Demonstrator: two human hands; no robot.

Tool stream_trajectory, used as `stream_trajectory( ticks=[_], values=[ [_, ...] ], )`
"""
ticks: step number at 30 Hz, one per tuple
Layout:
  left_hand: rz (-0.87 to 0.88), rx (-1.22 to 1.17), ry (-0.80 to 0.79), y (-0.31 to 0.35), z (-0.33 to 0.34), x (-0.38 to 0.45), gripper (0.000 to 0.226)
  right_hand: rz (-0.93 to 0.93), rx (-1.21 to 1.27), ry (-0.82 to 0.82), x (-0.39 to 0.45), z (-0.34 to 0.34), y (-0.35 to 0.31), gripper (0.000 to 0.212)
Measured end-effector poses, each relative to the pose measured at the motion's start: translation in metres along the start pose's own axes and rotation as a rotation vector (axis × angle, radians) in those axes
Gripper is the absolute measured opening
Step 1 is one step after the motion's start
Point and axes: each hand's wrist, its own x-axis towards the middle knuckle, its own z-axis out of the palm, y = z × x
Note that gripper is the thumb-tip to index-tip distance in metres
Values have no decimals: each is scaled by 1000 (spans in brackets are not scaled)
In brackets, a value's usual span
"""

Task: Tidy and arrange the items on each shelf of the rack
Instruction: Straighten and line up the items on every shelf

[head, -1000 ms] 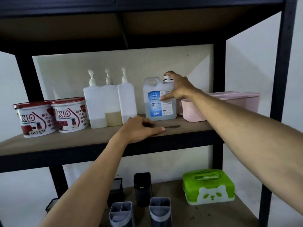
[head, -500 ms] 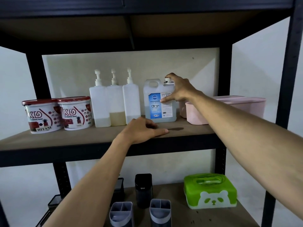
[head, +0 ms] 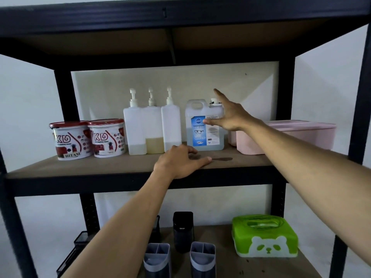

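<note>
Now the right hand point(head: 230, 117) hangs in front of the jug point(head: 204, 125), fingers point(head: 219, 96) spread wide and straight, gripping nothing; the thumb lies across the blue label, though whether it touches I cannot tell. Left hand point(head: 180, 163) rests flat on the shelf point(head: 100, 167), fingers relaxed and holding nothing, just ahead of the jug's base and a dark stain point(head: 222, 158) beyond the fingertips.

Left of the right-hand fingers, three pump bottles point(head: 152, 129) stand shoulder to shoulder, then two paint tubs point(head: 88, 139) side by side. Right of them, near the wrist, sits a pink bin point(head: 285, 137). The jug stands upright between bottles and bin, a small gap on each side.

My read: this shelf's row looks close to finished, and the jug is the piece in hand, either just placed or about to be nudged. A next move would call for closing the fingers round the jug's body or handle and sliding it flush with the bottles, steady so it does not tip.
</note>
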Motion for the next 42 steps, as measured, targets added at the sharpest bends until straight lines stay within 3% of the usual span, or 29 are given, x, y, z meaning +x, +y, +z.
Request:
stream_trajectory(
  ticks=[9,15,20,23,33,42],
  values=[
    [-82,187,124,0,-2,-41,75,-44,-299,113,-83,-8,-18,108],
    [27,203,211,-12,-6,-89,80,-48,-309,228,-161,7,-39,102],
    [131,23,460,-21,13,-154,88,-11,-288,293,-242,23,-62,96],
    [120,-137,524,-24,37,-206,88,24,-267,290,-295,30,-68,96],
    [-48,-407,252,-28,149,-313,89,314,-80,223,-439,69,-42,95],
    [-124,-519,61,1,245,-327,88,505,74,253,-500,102,16,87]
  ],
)
